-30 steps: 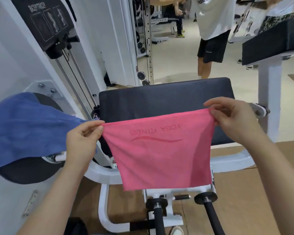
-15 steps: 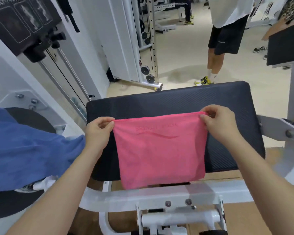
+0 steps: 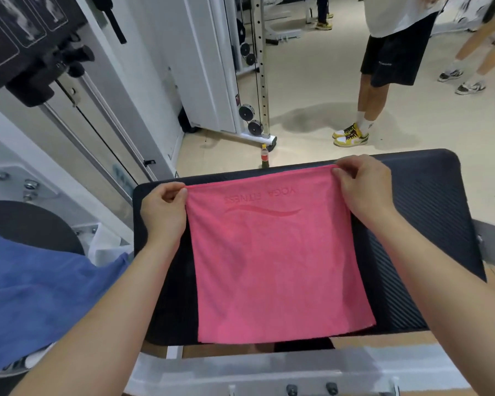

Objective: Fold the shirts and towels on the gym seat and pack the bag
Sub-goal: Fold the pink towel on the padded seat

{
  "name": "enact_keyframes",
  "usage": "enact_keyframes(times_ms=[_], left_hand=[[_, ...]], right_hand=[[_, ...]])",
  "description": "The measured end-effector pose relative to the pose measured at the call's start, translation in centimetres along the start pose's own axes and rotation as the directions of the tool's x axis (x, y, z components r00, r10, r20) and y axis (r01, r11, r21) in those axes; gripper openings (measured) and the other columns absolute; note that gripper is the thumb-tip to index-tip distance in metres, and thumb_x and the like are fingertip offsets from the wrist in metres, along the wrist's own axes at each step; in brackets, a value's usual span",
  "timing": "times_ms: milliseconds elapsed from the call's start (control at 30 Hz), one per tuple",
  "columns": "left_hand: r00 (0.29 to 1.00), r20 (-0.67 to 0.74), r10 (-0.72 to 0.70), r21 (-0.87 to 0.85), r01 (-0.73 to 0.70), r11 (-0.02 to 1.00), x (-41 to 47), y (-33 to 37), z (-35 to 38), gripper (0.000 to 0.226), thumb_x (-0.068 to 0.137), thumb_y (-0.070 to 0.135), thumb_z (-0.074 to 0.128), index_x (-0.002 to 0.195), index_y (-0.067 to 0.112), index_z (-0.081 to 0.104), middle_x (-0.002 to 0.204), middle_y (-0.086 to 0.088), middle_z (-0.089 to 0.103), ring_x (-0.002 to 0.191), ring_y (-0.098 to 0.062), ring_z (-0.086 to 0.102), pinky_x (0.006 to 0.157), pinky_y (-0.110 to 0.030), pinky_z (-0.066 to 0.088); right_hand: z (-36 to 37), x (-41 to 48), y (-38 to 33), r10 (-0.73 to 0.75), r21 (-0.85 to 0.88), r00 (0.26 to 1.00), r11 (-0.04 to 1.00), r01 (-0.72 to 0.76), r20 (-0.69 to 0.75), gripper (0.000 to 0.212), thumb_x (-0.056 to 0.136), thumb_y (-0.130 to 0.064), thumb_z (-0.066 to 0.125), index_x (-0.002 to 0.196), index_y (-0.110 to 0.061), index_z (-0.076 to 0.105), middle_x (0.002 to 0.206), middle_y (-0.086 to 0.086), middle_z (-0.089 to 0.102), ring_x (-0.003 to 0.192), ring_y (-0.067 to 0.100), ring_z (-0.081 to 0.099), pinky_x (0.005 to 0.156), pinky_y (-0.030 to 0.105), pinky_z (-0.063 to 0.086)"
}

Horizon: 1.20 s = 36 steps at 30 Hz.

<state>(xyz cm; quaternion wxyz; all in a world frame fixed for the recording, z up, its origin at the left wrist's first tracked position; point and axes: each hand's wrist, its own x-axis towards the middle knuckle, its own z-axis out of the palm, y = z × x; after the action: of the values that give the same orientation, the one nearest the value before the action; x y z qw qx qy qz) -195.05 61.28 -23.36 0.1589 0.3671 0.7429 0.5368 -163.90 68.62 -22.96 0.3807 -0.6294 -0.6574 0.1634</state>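
Presently the pink towel is being held flat on the gym seat, its far corners pinched by the left hand and right hand; a fold in half is probably being called for next.

Beige gym floor, white cable machine

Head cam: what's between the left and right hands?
Head view: the far edge of the pink towel spans from left hand to right hand, each pinching a corner. The towel lies spread on the black seat pad.
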Motion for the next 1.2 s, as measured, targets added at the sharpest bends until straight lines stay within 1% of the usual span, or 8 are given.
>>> enact_keyframes(times_ms=[200, 633, 800, 900, 967, 1067, 1133, 1200], left_hand=[[0.997, -0.056, 0.055, -0.006, -0.055, 0.998, 0.7, -0.3, 0.3, 0.026, 0.081, 0.008, 0.07, 0.077, 0.033, 0.064, 0.073, 0.013, 0.065, 0.069, -0.001, 0.06, 0.071, -0.019, 0.047], [0.987, 0.019, 0.162, 0.235, -0.162, 0.958, 2.1, -0.1, 1.1, 0.016, 0.086, 0.016, 0.061, 0.094, 0.022, 0.074, 0.095, 0.004, 0.07, 0.089, -0.013, 0.064, 0.085, -0.028, 0.05], [0.967, 0.042, 0.25, 0.385, -0.247, 0.889, 1.7, 0.0, 1.2, 0.021, 0.091, 0.016, 0.055, 0.102, 0.017, 0.073, 0.103, -0.003, 0.064, 0.098, -0.017, 0.056, 0.084, -0.022, 0.036], [0.907, 0.102, 0.41, 0.496, -0.403, 0.769, 0.3, 0.2, 1.4, 0.024, 0.093, 0.018, 0.053, 0.109, 0.012, 0.071, 0.113, -0.009, 0.061, 0.11, -0.028, 0.051, 0.09, -0.029, 0.037], [0.784, 0.28, 0.555, 0.521, -0.609, 0.598, -2.2, 0.0, 2.3, 0.031, 0.095, 0.023, 0.049, 0.118, 0.012, 0.066, 0.128, -0.013, 0.058, 0.119, -0.033, 0.051, 0.099, -0.044, 0.041], [0.684, 0.575, 0.449, 0.534, -0.73, 0.427, -5.5, -2.0, 3.4, 0.052, 0.098, 0.046, 0.031, 0.149, 0.035, 0.031, 0.16, -0.006, 0.021, 0.147, -0.025, 0.017, 0.118, -0.05, 0.016], [0.694, 0.603, 0.393, 0.568, -0.719, 0.399, -5.5, -3.6, 3.5, 0.057, 0.097, 0.056, 0.018, 0.151, 0.045, 0.006, 0.163, 0.0, 0.001, 0.149, -0.018, -0.004, 0.12, -0.048, 0.0], [0.694, 0.598, 0.402, 0.591, -0.72, 0.364, -5.1, -4.4, 3.5, 0.057, 0.097, 0.058, 0.015, 0.151, 0.045, 0.005, 0.163, 0.0, 0.002, 0.149, -0.018, -0.005, 0.119, -0.047, -0.003]], right_hand=[[1.6, 0.2, 0.6, -0.074, -0.106, 0.995, 0.992, 0.067, -0.063, 0.021, 0.095, -0.019, 0.056, 0.106, -0.011, 0.072, 0.099, 0.01, 0.062, 0.095, 0.026, 0.055, 0.074, 0.03, 0.037], [2.6, -0.5, -0.5, -0.22, -0.245, 0.948, 0.956, 0.162, -0.232, 0.03, 0.088, -0.011, 0.051, 0.114, -0.009, 0.067, 0.112, 0.015, 0.06, 0.102, 0.037, 0.05, 0.071, 0.043, 0.047], [4.9, -4.3, -1.1, -0.44, -0.391, 0.896, 0.815, 0.427, 0.061, 0.05, 0.098, -0.034, 0.041, 0.138, -0.005, 0.049, 0.148, 0.017, 0.043, 0.139, 0.035, 0.035, 0.107, 0.048, 0.034], [5.8, -4.9, -0.1, -0.359, -0.484, 0.913, 0.775, 0.407, 0.193, 0.066, 0.099, -0.052, 0.023, 0.151, -0.013, 0.028, 0.159, 0.007, 0.025, 0.148, 0.024, 0.019, 0.118, 0.045, 0.012], [6.0, -4.8, 0.3, -0.329, -0.513, 0.919, 0.762, 0.395, 0.219, 0.066, 0.098, -0.054, 0.019, 0.153, -0.017, 0.023, 0.161, 0.004, 0.019, 0.149, 0.02, 0.015, 0.118, 0.044, 0.008], [6.0, -4.7, 0.2, -0.316, -0.508, 0.916, 0.763, 0.4, 0.247, 0.067, 0.098, -0.055, 0.019, 0.154, -0.019, 0.02, 0.162, 0.003, 0.015, 0.149, 0.018, 0.011, 0.118, 0.043, 0.006], [5.6, -4.7, 0.0, -0.306, -0.478, 0.913, 0.78, 0.403, 0.27, 0.068, 0.097, -0.057, 0.017, 0.154, -0.02, 0.016, 0.163, 0.002, 0.011, 0.15, 0.017, 0.006, 0.118, 0.044, 0.003], [4.3, -5.4, -0.2, -0.297, -0.446, 0.913, 0.802, 0.397, 0.279, 0.067, 0.097, -0.056, 0.018, 0.155, -0.021, 0.014, 0.163, 0.002, 0.008, 0.15, 0.017, 0.002, 0.118, 0.048, 0.001]])
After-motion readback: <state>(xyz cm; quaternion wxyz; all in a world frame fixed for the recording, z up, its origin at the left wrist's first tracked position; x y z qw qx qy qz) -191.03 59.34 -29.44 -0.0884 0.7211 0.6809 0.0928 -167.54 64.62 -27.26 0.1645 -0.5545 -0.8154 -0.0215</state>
